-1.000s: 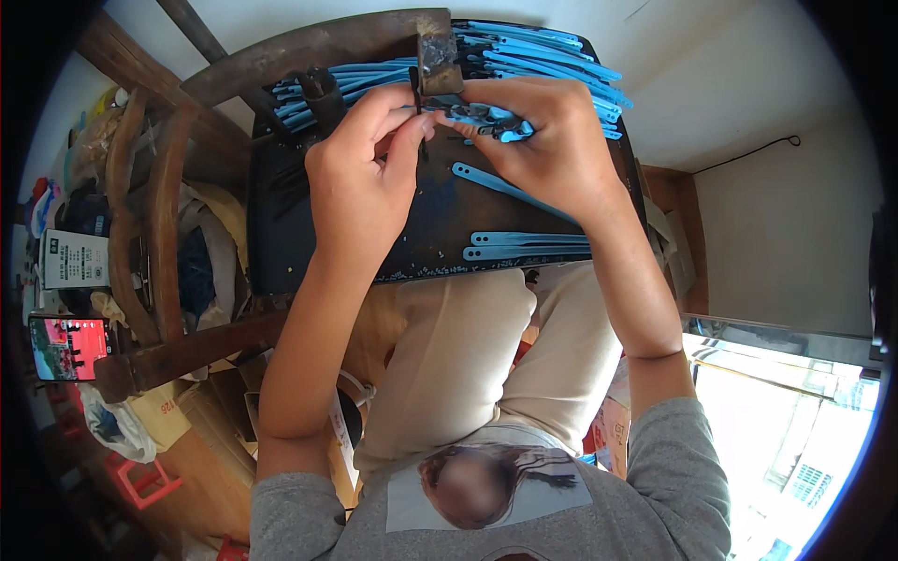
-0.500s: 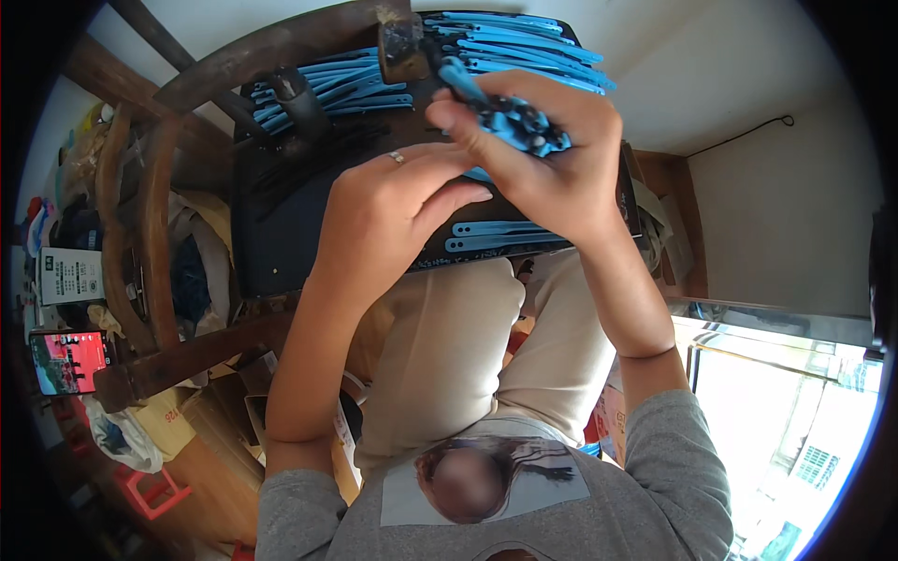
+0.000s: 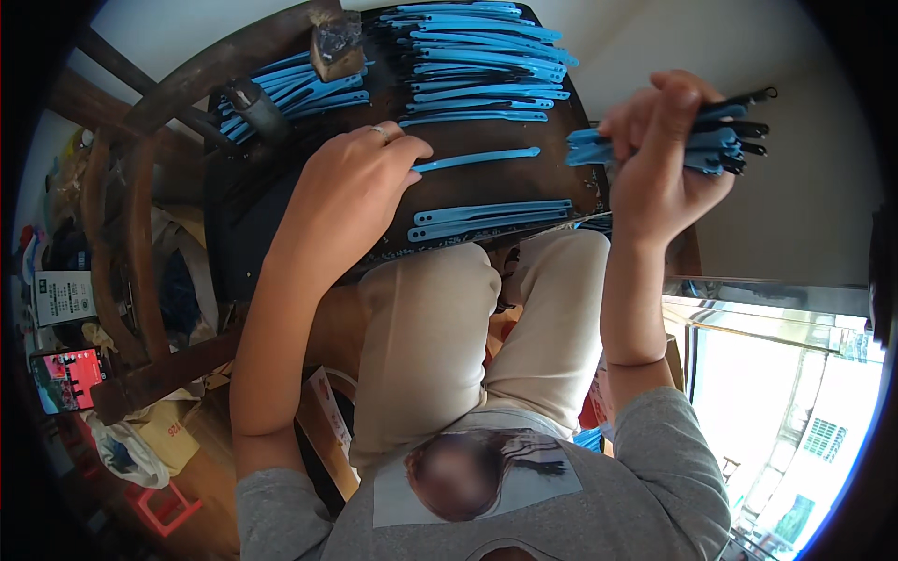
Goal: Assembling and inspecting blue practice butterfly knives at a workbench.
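In my right hand (image 3: 669,154), raised past the right side of the dark tabletop, a bundle of thin blue and black strips (image 3: 716,150) is gripped. Over the left of the tabletop, my left hand (image 3: 351,192) has its thumb and forefinger closed at the left end of a single blue strip (image 3: 486,159). That strip lies crosswise on the surface. Nearer to me, a few flat blue strips with holes at their ends (image 3: 491,217) lie side by side along the front edge. Farther back is a big pile of blue and black strips (image 3: 486,56).
The dark tabletop (image 3: 571,187) ends just before my knees. A wooden chair frame (image 3: 145,224) rises on the left, its worn block (image 3: 337,47) jutting over the table. Another heap of strips (image 3: 313,89) lies behind it. A lit phone (image 3: 67,381) stands at far left.
My hands have parted: the right carried its bundle to the right, the left shifted slightly left. A single strip now lies on the table at my left fingertips. The view has shifted a little.
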`<state>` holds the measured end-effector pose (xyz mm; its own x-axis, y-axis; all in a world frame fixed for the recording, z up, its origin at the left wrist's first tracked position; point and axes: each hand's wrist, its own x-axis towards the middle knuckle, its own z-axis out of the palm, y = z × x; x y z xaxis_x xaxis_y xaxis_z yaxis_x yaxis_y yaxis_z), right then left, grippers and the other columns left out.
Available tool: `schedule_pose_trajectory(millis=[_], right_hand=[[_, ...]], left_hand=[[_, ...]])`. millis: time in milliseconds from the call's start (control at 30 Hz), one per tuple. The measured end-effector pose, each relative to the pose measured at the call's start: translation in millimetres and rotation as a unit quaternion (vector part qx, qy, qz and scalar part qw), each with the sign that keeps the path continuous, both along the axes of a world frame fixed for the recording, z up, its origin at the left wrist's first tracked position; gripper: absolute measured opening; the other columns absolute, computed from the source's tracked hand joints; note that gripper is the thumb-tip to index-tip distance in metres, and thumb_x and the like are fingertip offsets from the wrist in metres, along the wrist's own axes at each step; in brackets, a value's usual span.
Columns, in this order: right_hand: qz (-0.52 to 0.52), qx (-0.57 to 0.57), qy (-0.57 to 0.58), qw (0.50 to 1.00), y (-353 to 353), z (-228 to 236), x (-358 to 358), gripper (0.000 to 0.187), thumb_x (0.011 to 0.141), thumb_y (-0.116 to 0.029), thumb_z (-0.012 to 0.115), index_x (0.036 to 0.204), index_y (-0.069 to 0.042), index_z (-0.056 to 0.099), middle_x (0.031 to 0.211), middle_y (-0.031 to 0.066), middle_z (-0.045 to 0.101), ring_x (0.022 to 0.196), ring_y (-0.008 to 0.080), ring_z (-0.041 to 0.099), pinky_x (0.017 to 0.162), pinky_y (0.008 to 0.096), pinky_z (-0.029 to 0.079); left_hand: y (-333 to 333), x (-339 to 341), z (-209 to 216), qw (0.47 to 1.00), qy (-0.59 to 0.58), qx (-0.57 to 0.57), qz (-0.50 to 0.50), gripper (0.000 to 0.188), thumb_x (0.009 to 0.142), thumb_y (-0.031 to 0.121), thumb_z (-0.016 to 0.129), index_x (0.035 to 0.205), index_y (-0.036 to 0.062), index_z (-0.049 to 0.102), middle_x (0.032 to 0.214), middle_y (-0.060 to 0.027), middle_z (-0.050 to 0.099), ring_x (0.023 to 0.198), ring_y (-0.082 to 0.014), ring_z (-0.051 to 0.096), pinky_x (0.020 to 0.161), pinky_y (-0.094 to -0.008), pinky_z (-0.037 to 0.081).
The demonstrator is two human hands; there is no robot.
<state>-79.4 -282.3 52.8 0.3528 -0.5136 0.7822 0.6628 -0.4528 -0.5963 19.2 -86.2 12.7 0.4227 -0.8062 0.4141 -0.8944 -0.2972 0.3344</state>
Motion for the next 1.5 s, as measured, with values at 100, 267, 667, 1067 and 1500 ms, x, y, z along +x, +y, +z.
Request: schedule_pose_trajectory(millis=[100, 267, 667, 1067, 1500], right_hand=[[-0.072, 0.07, 0.028, 0.995, 1.1, 12.1, -17.9, 0.026, 0.091, -0.022, 0.066, 0.088, 0.004, 0.063, 0.051, 0.0014, 0.049, 0.041, 0.0063, 0.044, 0.041, 0.0215, 0.037], [-0.091, 0.094, 0.072, 0.989, 12.5, 21.8, -44.1, 0.031, 0.086, -0.025, 0.072, 0.093, 0.004, 0.065, 0.055, 0.0003, 0.051, 0.041, 0.005, 0.041, 0.041, 0.0207, 0.034], [0.0, 0.143, 0.264, 0.954, 65.7, 0.8, -31.8, 0.027, 0.085, -0.018, 0.073, 0.101, 0.003, 0.068, 0.069, 0.0016, 0.064, 0.053, 0.0047, 0.052, 0.049, 0.0175, 0.039], [0.011, 0.059, 0.265, 0.962, 48.5, 7.9, -41.6, 0.026, 0.092, -0.02, 0.064, 0.104, 0.003, 0.068, 0.064, 0.0032, 0.063, 0.054, 0.0058, 0.053, 0.05, 0.0182, 0.038], [0.124, 0.001, 0.37, 0.921, 47.3, 7.5, -46.4, 0.028, 0.087, -0.014, 0.07, 0.11, 0.0, 0.067, 0.065, 0.0008, 0.062, 0.057, 0.0038, 0.056, 0.052, 0.0182, 0.042]], left_hand=[[5.0, -11.0, 6.7, 0.997, 0.057, -0.03, 0.037, 0.014, 0.08, 0.002, 0.067, 0.094, 0.0021, 0.066, 0.089, -0.0116, 0.063, 0.075, -0.0291, 0.061, 0.066, -0.0347, 0.049], [17.8, -42.2, 17.9, 0.979, 0.066, -0.166, 0.096, 0.015, 0.079, -0.001, 0.067, 0.093, 0.0024, 0.067, 0.085, -0.0106, 0.063, 0.072, -0.0236, 0.063, 0.06, -0.0307, 0.049], [2.7, -72.7, 0.0, 0.96, 0.039, -0.273, 0.054, 0.029, 0.067, -0.006, 0.077, 0.094, 0.001, 0.069, 0.082, -0.0088, 0.063, 0.066, -0.0204, 0.063, 0.054, -0.0272, 0.049], [69.5, 7.9, 10.0, 0.977, -0.053, -0.036, 0.201, 0.023, 0.078, 0.009, 0.07, 0.101, 0.0076, 0.067, 0.094, -0.0071, 0.065, 0.083, -0.0275, 0.063, 0.071, -0.0358, 0.051], [70.5, 2.9, 7.9, 0.972, -0.109, 0.085, 0.191, 0.027, 0.076, -0.003, 0.06, 0.102, 0.0027, 0.066, 0.091, -0.0078, 0.063, 0.086, -0.0251, 0.062, 0.072, -0.0355, 0.053]])
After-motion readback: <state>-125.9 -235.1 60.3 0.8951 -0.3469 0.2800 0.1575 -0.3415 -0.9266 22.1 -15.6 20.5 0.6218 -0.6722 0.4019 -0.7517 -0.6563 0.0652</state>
